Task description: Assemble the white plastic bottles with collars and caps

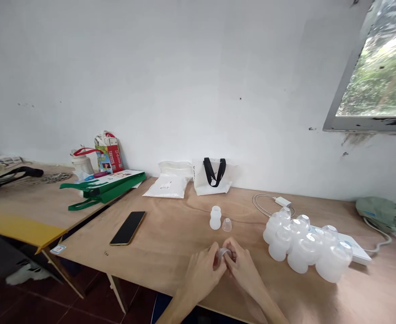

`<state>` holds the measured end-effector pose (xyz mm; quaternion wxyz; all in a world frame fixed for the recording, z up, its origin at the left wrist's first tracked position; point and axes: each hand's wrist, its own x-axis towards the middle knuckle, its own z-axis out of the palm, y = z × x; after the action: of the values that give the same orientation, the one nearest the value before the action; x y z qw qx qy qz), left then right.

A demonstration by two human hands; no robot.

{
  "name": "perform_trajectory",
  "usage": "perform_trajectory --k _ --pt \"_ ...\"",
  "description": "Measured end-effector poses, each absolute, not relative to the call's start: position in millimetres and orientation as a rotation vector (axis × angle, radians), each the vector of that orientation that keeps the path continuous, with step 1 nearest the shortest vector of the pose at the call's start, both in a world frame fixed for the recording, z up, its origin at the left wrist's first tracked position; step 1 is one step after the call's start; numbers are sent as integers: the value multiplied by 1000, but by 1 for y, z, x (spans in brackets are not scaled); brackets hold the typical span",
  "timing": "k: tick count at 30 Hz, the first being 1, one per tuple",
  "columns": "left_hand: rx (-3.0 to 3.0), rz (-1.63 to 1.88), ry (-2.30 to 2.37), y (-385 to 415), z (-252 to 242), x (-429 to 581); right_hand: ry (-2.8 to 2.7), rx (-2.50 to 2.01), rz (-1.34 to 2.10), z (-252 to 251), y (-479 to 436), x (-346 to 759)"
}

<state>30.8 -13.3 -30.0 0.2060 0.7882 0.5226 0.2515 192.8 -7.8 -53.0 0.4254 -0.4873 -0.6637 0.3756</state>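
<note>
Your left hand (202,275) and right hand (244,270) rest near the front edge of the plywood counter (171,256). Your fingers (230,246) are pressed together, both hands pinching a small translucent plastic part (223,253) between them. Just ahead stand 1 white plastic bottle (215,218) and 1 clear plastic cap (227,225). A cluster of white bottles (302,247) stands to your right.

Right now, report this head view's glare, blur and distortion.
Head view: the window blows out bright, the wide lens bows the wooden table, and the left hand and right hand show no strong blur, though the translucent piece between them is hard to make out.
</note>
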Motion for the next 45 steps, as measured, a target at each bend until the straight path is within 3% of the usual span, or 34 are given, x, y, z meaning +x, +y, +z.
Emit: perform_trajectory --k 5,14,34,45 --pt "2167 720 1447 -1 -35 20 -1752 -1150 1030 -39 -11 195" --pt "2241 685 1449 -3 -39 23 -1818 -1247 844 -50 -6 198" --pt "1812 865 1038 6 -44 12 -1602 -975 1396 -31 -3 217" --pt "1651 1308 1291 65 -43 30 -1446 -1061 1241 -38 5 227"
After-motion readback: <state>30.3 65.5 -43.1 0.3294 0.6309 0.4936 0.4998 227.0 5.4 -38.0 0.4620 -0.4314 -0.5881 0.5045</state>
